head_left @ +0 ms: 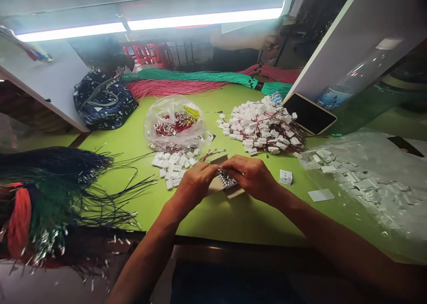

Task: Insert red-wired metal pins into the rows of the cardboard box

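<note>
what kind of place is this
Most likely a small workshop where wire harnesses are assembled by hand. The green worktable holds bundles of green wire, a heap of white plastic connectors with red leads, and a clear plastic bag of more white connectors.

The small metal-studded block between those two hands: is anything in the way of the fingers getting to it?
Nothing visible stands in the way. The left hand and right hand are already at the studded block, which sits on a tan card. The loose white connectors lie off to the left, not between them.
</note>
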`<state>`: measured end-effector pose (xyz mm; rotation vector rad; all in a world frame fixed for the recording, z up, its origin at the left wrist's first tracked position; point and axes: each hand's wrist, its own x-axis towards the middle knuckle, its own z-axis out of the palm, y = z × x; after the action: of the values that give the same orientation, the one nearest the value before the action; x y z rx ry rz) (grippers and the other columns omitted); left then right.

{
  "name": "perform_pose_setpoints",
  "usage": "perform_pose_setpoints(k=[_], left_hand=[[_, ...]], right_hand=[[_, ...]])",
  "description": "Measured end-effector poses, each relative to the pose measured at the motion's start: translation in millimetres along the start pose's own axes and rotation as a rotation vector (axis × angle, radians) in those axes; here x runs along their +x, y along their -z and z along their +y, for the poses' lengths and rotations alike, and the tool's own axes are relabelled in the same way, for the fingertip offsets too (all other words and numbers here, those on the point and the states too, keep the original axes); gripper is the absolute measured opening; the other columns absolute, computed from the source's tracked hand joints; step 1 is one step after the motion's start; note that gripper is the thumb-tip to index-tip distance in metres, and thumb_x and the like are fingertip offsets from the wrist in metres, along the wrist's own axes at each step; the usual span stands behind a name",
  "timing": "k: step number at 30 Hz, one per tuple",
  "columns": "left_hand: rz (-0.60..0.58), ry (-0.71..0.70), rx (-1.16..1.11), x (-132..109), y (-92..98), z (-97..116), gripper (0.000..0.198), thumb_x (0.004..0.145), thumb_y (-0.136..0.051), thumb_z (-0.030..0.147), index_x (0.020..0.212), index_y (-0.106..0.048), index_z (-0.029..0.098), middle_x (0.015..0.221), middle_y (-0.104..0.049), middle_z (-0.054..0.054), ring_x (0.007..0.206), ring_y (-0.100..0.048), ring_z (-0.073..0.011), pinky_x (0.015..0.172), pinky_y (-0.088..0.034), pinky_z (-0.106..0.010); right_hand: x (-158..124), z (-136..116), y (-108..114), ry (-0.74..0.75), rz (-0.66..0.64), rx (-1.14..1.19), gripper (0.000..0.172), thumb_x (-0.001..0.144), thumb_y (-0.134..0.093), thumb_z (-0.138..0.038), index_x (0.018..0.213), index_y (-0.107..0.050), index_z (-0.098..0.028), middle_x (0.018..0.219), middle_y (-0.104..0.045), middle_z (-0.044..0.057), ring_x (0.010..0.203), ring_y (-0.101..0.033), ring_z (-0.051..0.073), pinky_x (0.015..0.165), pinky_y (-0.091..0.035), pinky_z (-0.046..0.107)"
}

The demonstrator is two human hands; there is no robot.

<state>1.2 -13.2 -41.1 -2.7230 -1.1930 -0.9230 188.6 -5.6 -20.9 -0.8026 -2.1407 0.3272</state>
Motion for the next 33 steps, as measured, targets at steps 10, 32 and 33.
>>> perform_pose_setpoints(k=[10, 32, 33], left_hand=[[0.232, 0.017, 0.155, 10, 2.4, 1, 0.030, 0.086, -0.055, 0.024, 0.114, -0.057, 0.015, 0.109, -0.067, -0.013, 0.103, -0.058, -0.0241, 0.092, -0.045, -0.042], [0.414, 0.324, -0.027, 10, 14.6, -5, 0.014, 0.085, -0.057, 0.023, 0.091, -0.070, 0.019, 0.085, -0.071, -0.004, 0.081, -0.062, -0.0175, 0.079, -0.048, -0.035], [0.410, 0.330, -0.035, 10, 14.2, -6, 0.014, 0.085, -0.057, 0.023, 0.091, -0.070, 0.018, 0.085, -0.071, -0.004, 0.081, -0.062, -0.0176, 0.079, -0.048, -0.035]], right_hand=[[21, 34, 11, -0.238, -0.166, 0.056, 0.014, 0.083, -0.053, -0.016, 0.085, -0.067, -0.016, 0.082, -0.070, 0.003, 0.074, -0.062, 0.012, 0.068, -0.046, 0.023], [2, 15, 0, -0.132, -0.583, -0.496, 0.015, 0.087, -0.052, -0.020, 0.084, -0.066, -0.017, 0.086, -0.060, 0.006, 0.079, -0.052, 0.017, 0.064, -0.034, 0.026], [3, 13, -3, -0.141, -0.598, -0.519, 0.016, 0.087, -0.051, -0.019, 0.083, -0.065, -0.017, 0.086, -0.060, 0.006, 0.078, -0.051, 0.016, 0.063, -0.033, 0.026]])
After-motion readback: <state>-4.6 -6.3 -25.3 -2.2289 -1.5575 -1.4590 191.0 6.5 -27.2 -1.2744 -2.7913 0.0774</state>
